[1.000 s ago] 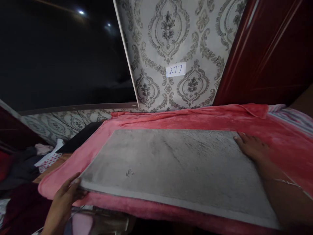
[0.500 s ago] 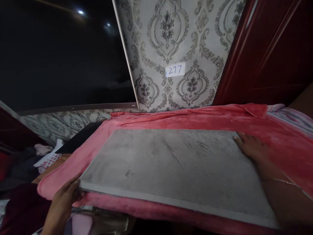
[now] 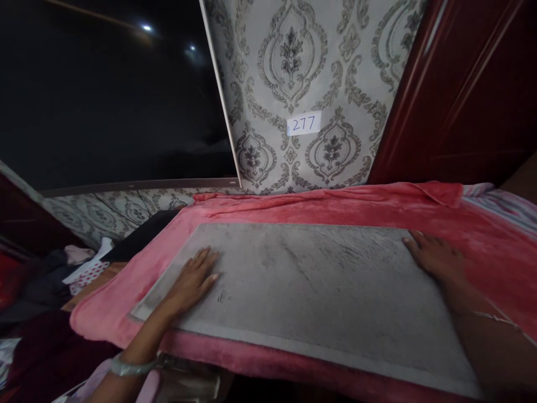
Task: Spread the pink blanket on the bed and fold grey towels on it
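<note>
A grey, stone-look rectangular slab [image 3: 310, 285] lies flat on a red-pink plush blanket [image 3: 109, 296], its long side across my view. My left hand [image 3: 193, 282] rests palm down on the slab's left part, fingers stretched out, beside a small dark mark. At the far right corner is my right hand [image 3: 436, 254]. Its thumb touches the slab's edge and its other fingers stretch past it over the blanket. The underside of the right palm is hidden. A pale bangle [image 3: 132, 366] circles my left wrist.
Behind the blanket stands a wall with patterned paper and a paper label [image 3: 304, 123] reading 277. A large dark screen [image 3: 113, 101] hangs at left, and a dark red wooden panel [image 3: 461, 95] rises at right. Clothes [image 3: 42, 285] lie piled at far left.
My left hand has let go of the slab's near left corner and moved up and right onto its top. The right hand and slab stay about where they were.
</note>
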Demonstrator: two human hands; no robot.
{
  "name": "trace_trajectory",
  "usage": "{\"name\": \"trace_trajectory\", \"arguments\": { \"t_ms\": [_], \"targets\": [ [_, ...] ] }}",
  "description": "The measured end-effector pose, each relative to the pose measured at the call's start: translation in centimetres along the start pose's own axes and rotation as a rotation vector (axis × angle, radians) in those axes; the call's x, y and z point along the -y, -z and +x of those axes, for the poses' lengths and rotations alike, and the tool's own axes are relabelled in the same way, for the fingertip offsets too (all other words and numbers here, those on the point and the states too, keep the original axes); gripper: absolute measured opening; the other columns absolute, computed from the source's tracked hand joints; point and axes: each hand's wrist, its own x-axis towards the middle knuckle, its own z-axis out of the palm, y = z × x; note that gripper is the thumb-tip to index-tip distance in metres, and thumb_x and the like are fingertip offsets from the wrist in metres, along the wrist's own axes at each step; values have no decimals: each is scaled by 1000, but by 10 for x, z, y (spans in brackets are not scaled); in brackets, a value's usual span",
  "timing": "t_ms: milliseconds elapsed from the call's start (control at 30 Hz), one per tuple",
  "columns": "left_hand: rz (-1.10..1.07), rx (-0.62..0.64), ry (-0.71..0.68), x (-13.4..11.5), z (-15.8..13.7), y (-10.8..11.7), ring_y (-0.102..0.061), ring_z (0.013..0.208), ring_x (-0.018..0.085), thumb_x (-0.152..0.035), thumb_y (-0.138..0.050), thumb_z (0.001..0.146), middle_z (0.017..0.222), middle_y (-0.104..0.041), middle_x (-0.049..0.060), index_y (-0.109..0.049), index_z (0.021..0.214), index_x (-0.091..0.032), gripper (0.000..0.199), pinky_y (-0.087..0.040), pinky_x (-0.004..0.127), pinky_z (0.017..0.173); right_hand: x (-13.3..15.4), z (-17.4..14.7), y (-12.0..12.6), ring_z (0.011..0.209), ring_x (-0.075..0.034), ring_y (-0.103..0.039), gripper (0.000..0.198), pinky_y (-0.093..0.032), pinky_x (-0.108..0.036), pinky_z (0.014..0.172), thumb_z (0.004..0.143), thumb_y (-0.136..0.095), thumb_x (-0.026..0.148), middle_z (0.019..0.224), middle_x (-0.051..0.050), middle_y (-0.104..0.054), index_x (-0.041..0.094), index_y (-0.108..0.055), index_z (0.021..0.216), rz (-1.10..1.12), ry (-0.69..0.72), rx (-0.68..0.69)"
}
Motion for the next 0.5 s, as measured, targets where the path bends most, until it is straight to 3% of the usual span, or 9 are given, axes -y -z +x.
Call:
{"name": "trace_trajectory", "arguments": {
  "t_ms": [167,300,500],
  "targets": [
    [39,105,49,-10,36,-18,-24,154,31,-48,-38,101,166,-29,10,-39,157,-25,61,-25,58,122,1,0,2,143,-35,-35,72,-31,-57,114,100,-12,55,158,-14,-39,20,-42,155,-2,-9,12],
    [78,60,105,-8,35,-27,-26,154,30,-45,-36,102,165,-30,10,-37,158,-24,61,-23,57,122,3,-2,7,144,-35,-34,73,-31,-57,114,100,-11,55,159,-15,-38,18,-41,156,-5,-3,26],
    [215,63,260,-26,32,-19,-27,153,35,-47,-38,101,165,-32,11,-38,158,-24,61,-24,59,120,6,-5,11,145,-35,-32,71,-28,-57,116,101,-13,52,159,-15,-37,15,-38,158,-12,-15,61]
  ]
}}
